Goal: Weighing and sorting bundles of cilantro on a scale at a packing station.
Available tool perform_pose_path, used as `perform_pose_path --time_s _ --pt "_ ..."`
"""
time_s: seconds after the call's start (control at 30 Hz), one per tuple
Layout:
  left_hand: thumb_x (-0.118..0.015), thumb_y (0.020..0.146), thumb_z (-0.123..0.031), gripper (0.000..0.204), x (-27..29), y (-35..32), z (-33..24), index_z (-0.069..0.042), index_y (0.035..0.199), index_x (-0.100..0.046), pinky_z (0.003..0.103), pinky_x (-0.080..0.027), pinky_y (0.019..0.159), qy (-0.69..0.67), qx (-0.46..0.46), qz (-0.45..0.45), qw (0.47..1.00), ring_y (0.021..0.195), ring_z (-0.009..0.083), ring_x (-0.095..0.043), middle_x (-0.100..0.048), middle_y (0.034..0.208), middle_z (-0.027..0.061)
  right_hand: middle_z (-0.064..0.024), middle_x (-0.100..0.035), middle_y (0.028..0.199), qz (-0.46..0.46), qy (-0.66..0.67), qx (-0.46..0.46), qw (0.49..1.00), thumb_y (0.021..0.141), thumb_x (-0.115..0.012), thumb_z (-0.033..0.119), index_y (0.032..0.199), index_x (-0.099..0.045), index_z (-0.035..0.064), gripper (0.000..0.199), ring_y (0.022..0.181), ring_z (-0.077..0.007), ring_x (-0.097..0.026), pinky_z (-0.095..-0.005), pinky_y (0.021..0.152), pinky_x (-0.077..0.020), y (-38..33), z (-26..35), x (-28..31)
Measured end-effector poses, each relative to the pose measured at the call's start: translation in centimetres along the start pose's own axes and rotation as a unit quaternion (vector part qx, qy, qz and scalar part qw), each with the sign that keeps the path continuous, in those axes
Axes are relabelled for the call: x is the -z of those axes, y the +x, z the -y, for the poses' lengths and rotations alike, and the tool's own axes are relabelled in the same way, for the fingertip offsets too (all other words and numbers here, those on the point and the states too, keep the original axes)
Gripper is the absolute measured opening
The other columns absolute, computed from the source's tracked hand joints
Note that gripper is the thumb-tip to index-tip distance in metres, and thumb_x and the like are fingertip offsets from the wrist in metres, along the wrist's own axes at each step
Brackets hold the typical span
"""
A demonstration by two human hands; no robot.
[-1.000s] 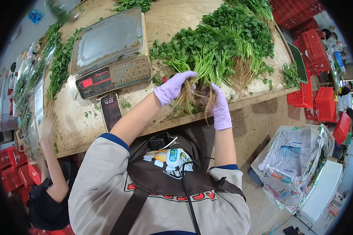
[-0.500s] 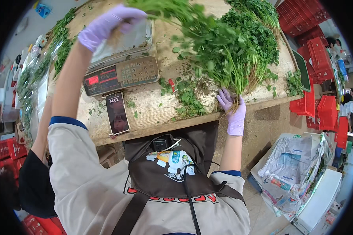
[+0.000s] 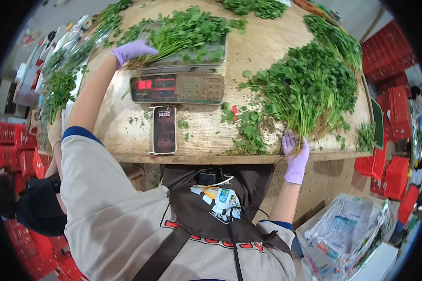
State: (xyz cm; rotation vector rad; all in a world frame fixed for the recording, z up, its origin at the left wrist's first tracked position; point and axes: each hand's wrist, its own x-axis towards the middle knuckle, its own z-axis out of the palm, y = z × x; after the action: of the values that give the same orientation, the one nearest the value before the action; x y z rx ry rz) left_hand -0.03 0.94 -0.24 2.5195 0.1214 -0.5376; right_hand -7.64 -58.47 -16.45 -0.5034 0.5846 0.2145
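Both my hands wear lilac gloves. At the left, my left hand [image 3: 135,51] is closed round the root end of a bunch of cilantro [image 3: 185,35], whose leaves lie to the right across the pan of a digital scale [image 3: 178,88]. The scale's red display is lit. Near the table's front edge, my right hand [image 3: 296,157] is closed round the pale stem ends of another bunch [image 3: 307,117]. That bunch rests against a large leafy heap of cilantro [image 3: 309,75]; its roots hang over my palm.
A phone [image 3: 164,129] lies before the scale. Loose sprigs [image 3: 251,133] and a small red item [image 3: 235,113] are on the wooden table [image 3: 197,158]. A co-worker's hand [image 3: 55,129] holds greens at left. Red crates [image 3: 398,112] and a lined box [image 3: 344,229] stand right.
My left hand has brought the swinging bunch down onto the scale pan. My right hand keeps its place at the stem ends. The view has shifted left.
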Motion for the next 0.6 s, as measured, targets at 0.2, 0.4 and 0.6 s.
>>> perform_pose_path --time_s 0.2,0.4,0.6 --pt "-0.065 0.067 -0.057 0.094 1.7 0.3 0.6 0.012 0.124 -0.038 0.035 -0.036 0.096 0.065 0.06 -0.108 0.99 0.113 0.0305 -0.048 -0.049 0.12 0.0252 -0.0177 -0.058 0.105 -0.016 -0.053 -0.002 0.998 0.088 -0.047 0.029 0.091 -0.055 0.0023 0.028 0.107 -0.0308 -0.052 -0.0422 0.088 -0.0443 1.0 -0.2 0.6" --pt "-0.065 0.067 -0.054 0.095 -5.9 2.2 0.7 0.01 0.128 -0.029 0.039 -0.043 0.086 0.246 -0.11 -0.403 0.875 0.1 0.0332 -0.056 -0.058 0.103 0.0257 -0.0083 -0.06 0.082 -0.036 -0.159 0.07 0.984 0.086 -0.052 0.03 0.086 -0.056 0.0058 0.025 0.082 -0.0235 -0.057 -0.0338 0.073 -0.0458 1.2 -1.2 0.3" --pt "-0.064 0.076 -0.033 0.067 -6.2 -3.7 6.1 0.001 0.128 -0.04 0.037 -0.044 0.084 0.038 0.019 -0.367 0.929 0.098 0.0292 -0.058 -0.059 0.108 0.0205 0.0003 -0.053 0.064 -0.129 -0.319 0.175 0.922 0.085 -0.058 0.021 0.084 -0.053 0.0096 0.012 0.041 -0.0101 -0.043 -0.0201 0.036 -0.0333 1.7 -2.3 -0.5"
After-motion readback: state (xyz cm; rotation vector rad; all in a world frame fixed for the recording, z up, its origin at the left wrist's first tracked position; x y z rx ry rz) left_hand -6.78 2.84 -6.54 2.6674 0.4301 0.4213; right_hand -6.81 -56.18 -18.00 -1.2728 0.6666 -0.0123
